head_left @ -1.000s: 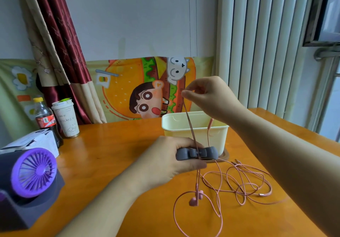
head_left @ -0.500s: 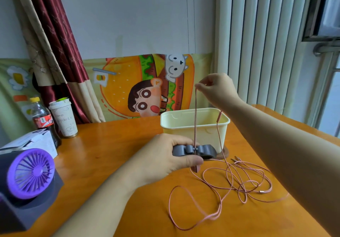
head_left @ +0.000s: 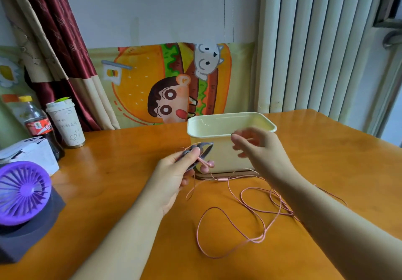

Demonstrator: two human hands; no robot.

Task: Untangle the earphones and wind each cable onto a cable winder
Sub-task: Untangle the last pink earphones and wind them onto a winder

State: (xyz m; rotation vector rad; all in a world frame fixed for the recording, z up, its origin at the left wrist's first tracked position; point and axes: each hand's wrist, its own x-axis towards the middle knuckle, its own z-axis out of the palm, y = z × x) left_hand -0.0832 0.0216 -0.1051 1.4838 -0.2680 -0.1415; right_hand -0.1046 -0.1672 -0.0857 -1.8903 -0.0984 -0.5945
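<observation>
Lowered from its raised pull, the right hand (head_left: 258, 149) now hangs before the cream box (head_left: 230, 125), blurred, fingers spread loose and gripping nothing I can make out. The left hand (head_left: 174, 171) has tipped the grey cable winder (head_left: 202, 149) on edge, fingers curled round it, with the pink earbuds (head_left: 207, 164) at its fingertips. The pink cable (head_left: 230, 221) trails in loose loops over the tabletop (head_left: 121, 171) toward the right edge, partly hidden behind the right forearm.
</observation>
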